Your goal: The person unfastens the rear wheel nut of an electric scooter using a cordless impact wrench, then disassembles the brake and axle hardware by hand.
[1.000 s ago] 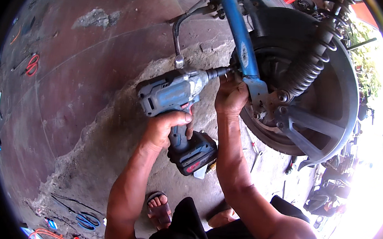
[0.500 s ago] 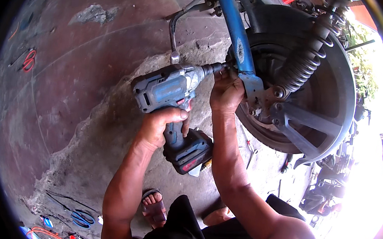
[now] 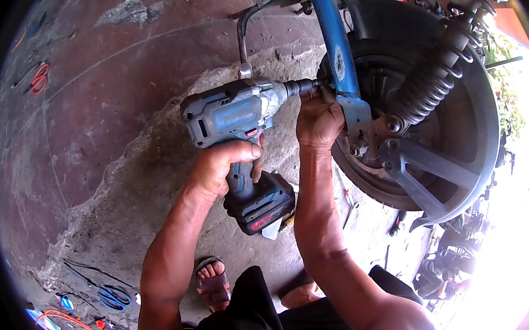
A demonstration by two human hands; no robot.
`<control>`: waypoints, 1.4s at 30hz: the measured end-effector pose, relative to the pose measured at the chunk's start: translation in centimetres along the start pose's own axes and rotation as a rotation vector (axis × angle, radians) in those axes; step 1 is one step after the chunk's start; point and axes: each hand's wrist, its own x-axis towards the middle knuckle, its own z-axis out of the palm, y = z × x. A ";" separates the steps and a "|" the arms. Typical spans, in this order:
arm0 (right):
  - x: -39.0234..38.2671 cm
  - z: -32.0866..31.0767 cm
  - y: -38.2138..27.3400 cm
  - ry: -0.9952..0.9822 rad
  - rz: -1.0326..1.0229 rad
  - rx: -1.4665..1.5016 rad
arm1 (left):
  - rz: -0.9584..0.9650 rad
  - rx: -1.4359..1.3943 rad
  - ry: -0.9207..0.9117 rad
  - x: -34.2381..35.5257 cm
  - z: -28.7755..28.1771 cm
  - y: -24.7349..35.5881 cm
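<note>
My left hand point(image 3: 223, 162) is wrapped round the handle of a blue-grey cordless impact wrench point(image 3: 234, 115), thumb across its back and a finger by the red trigger. A dark socket point(image 3: 300, 86) on its nose points right, its tip at the far side of a blue swingarm tube point(image 3: 336, 53). Close under that tip is my right hand point(image 3: 321, 125), palm turned up and fingers curled beside the tube's bracket point(image 3: 357, 113). Whatever those fingers pinch is hidden. Behind the tube stands a black wheel point(image 3: 379, 197) with a coil-spring shock absorber point(image 3: 436, 85) bolted to the bracket.
A bent metal lever point(image 3: 243, 47) hangs beyond the wrench. Red-handled scissors point(image 3: 39, 79) lie on the floor at far left, blue-handled scissors point(image 3: 114, 297) at lower left near an orange cord point(image 3: 64, 315). Several tools lie below the wheel. My sandalled foot point(image 3: 213, 281) is beneath.
The wheel, tube and right hand sit slightly farther right and lower in the picture. The socket tip has shifted right with them, and both hands keep their holds.
</note>
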 end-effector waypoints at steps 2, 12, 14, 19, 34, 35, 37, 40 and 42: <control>0.2 0.0 -0.1 0.032 0.004 -0.025 | 0.032 0.030 0.018 0.0 0.1 0.1; 0.2 0.9 -0.4 0.056 0.016 -0.023 | 0.079 0.127 0.055 -0.1 0.8 0.3; 0.3 0.7 -0.3 0.039 0.018 -0.010 | 0.066 0.116 0.031 0.0 0.3 0.4; 0.6 1.1 0.0 0.045 -0.015 0.056 | 0.000 0.071 0.003 0.2 -0.3 0.4; -0.8 0.7 -0.2 0.127 0.060 -0.142 | 0.095 0.007 -0.001 -2.6 -1.3 -1.8; -0.8 0.8 -0.3 0.131 0.058 -0.148 | 0.085 -0.039 -0.001 -3.4 -1.6 -1.9; -0.8 1.3 -0.7 0.104 0.020 -0.256 | 0.009 -0.132 0.009 -4.6 -2.2 -1.3; -2.3 3.7 -0.1 0.179 0.122 -0.141 | 0.007 -0.184 0.081 -6.0 -2.9 -0.8; -3.4 5.0 1.0 0.288 0.296 -0.026 | 0.066 -0.131 0.137 -6.8 -3.6 -1.0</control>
